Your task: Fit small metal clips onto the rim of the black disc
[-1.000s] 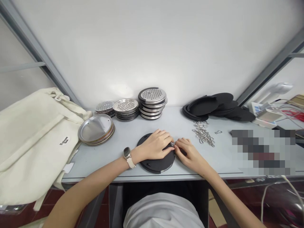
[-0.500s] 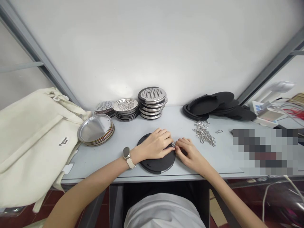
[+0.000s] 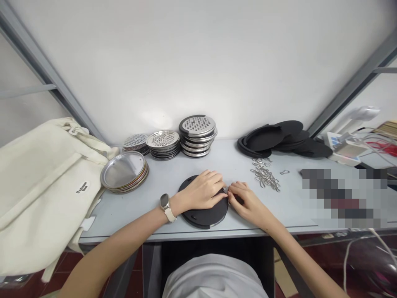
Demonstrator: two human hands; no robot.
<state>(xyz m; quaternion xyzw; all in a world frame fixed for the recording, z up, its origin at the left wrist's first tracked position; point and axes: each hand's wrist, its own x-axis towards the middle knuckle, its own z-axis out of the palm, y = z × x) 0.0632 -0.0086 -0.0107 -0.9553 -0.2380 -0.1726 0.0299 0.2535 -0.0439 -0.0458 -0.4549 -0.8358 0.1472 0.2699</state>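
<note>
A black round grater cover (image 3: 203, 217) lies flat near the table's front edge, with a sliver of metal rim along its lower right. My left hand (image 3: 203, 190) rests across the cover, its fingers curled over the right edge and its thumb on top. At that same edge my right hand (image 3: 245, 203) is closed in a pinch, its fingertips meeting the left ones. Between them a small metal snap clip (image 3: 226, 189) is mostly hidden. Beyond my right hand lies a loose pile of similar metal snap clips (image 3: 266, 177), with a single clip (image 3: 284, 172) apart from it.
Plain metal discs (image 3: 124, 169) are stacked at left, beside a cream bag (image 3: 46, 178). Perforated grater plates stand in stacks (image 3: 163, 145) along the wall, the tallest stack (image 3: 198, 136) in the middle. Black covers (image 3: 266, 138) pile up at back right. A pixelated patch hides the table's right side.
The snap clip, visible between my fingertips before, is now mostly covered as my right fingers close in on the cover's edge. The view has shifted slightly.
</note>
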